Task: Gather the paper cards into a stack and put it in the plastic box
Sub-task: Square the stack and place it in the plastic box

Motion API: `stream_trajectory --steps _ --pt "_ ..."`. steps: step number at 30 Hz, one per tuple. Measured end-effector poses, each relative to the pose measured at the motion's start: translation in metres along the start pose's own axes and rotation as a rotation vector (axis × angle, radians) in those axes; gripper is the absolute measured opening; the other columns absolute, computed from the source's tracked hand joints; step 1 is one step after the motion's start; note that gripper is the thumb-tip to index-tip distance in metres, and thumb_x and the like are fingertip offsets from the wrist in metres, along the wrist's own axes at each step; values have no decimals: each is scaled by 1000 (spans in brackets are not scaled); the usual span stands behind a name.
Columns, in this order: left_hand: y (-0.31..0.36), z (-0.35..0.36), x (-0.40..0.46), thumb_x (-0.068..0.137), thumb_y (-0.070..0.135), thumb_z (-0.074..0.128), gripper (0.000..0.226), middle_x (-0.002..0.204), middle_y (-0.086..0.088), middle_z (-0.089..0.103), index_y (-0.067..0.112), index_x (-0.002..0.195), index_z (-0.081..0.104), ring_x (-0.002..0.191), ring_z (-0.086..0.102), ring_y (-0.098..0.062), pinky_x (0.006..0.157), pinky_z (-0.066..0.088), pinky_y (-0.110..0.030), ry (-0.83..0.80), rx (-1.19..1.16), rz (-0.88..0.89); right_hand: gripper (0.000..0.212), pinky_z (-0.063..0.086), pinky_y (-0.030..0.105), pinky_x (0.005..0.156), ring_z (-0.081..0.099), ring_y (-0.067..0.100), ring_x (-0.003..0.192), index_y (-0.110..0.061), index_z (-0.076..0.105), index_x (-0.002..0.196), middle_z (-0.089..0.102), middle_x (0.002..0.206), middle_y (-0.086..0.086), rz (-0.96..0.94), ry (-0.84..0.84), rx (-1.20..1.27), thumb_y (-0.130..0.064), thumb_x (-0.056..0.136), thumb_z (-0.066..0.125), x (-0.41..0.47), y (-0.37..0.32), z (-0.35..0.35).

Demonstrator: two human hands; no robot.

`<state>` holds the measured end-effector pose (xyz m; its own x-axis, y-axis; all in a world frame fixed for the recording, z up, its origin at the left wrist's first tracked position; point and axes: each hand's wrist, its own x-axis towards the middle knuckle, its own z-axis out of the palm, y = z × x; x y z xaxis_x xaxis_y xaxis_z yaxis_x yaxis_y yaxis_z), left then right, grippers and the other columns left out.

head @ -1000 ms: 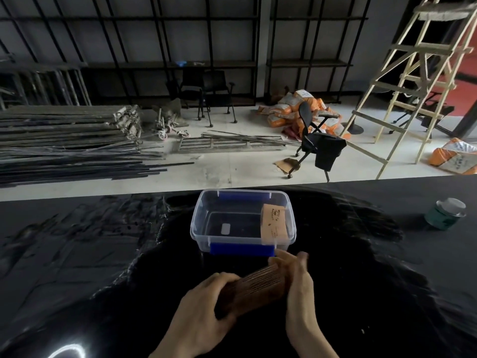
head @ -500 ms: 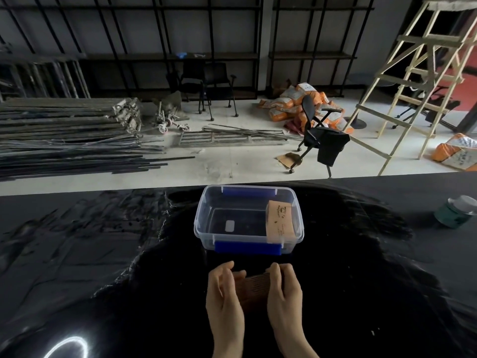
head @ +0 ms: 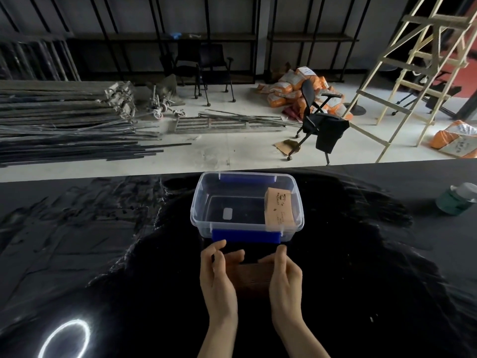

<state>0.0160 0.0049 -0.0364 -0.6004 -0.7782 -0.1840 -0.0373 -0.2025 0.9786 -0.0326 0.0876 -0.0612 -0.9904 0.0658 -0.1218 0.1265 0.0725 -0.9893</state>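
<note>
A brown stack of paper cards (head: 254,279) sits between my two hands, just in front of the clear plastic box (head: 196,210) with blue clips. My left hand (head: 218,277) presses its left end and my right hand (head: 285,276) its right end, fingers curled round the far edge. Much of the stack lies in shadow between the palms. Inside the box, another brown printed card stack (head: 278,208) leans against the right wall. A small white label (head: 227,213) shows on the box floor.
The black glossy table (head: 103,254) spreads all round the box. A green can with a white lid (head: 455,200) stands at the far right. Beyond the table edge lie metal bars, chairs, orange sacks and a wooden ladder on the floor.
The stack was held tilted a second ago; now it lies level and square between both palms, and my hands have drawn slightly apart along its ends, close to the box.
</note>
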Motion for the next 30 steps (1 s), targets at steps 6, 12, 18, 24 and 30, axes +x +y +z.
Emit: stream_trajectory --steps 6,12,18,24,30 --pt "2 -3 13 109 10 35 31 90 -10 77 25 115 61 89 75 -23 84 58 -39 -113 107 84 54 59 34 59 70 15 66 -19 70 66 74 73 -4 -75 -27 1 -48 102 41 6 -7 -1" --pt "0 1 13 106 7 37 27 91 -11 77 17 107 62 87 74 -23 93 56 -49 -36 43 -14 49 57 33 52 67 16 57 -19 66 67 72 70 -3 -149 58 -88 -46 101 43 6 5 7" --pt "-5 10 19 107 11 40 27 77 -6 74 19 97 64 72 70 -11 80 56 -38 85 151 86 62 61 37 59 69 17 57 -13 68 61 73 64 4 -112 78 -18 -49 102 39 19 2 13" --pt "-12 13 28 101 0 39 33 75 -9 74 22 87 58 73 70 -20 72 49 -30 143 196 48 69 55 31 60 68 12 54 -10 66 57 73 61 -1 -84 140 -10 -53 100 34 23 5 21" --pt "-2 -1 22 108 18 42 24 92 0 73 30 103 62 87 70 -12 83 58 -36 -83 313 154 76 52 31 60 66 11 50 -12 66 50 71 54 0 -63 191 -13 -58 98 29 22 -9 19"
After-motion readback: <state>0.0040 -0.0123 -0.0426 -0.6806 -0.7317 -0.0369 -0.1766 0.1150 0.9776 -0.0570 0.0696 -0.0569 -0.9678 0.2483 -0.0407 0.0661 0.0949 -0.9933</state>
